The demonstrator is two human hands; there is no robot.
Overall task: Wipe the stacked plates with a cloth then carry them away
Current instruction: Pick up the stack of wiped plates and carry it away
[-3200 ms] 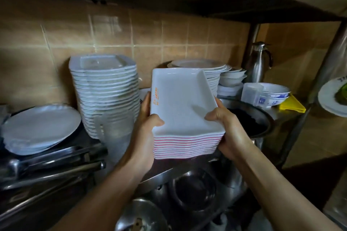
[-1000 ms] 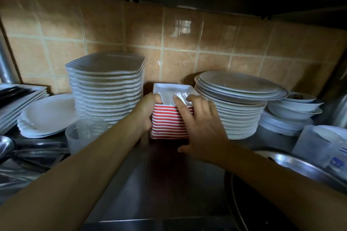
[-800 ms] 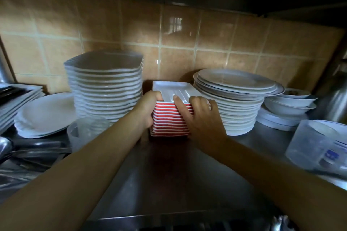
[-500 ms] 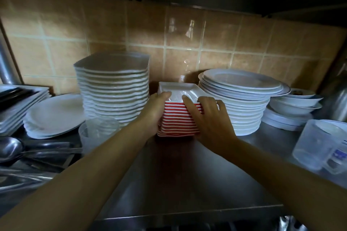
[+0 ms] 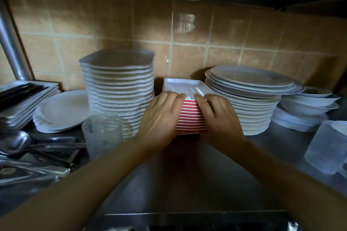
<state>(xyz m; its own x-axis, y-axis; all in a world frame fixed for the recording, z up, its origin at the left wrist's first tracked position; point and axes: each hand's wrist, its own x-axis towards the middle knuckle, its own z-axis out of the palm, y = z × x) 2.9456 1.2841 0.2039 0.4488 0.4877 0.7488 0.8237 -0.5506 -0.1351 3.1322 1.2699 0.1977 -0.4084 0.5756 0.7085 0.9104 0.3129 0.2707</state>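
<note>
A commercial kitchen; tall plate stacks (image 5: 120, 88) crowd a steel counter (image 5: 187, 184) against tiled wall (image 5: 187, 43)

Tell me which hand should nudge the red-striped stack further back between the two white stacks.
Probably both: the left hand and right hand press flat fingers on the red-striped stack's front. If only one, the left, which covers more of the front face.
</note>
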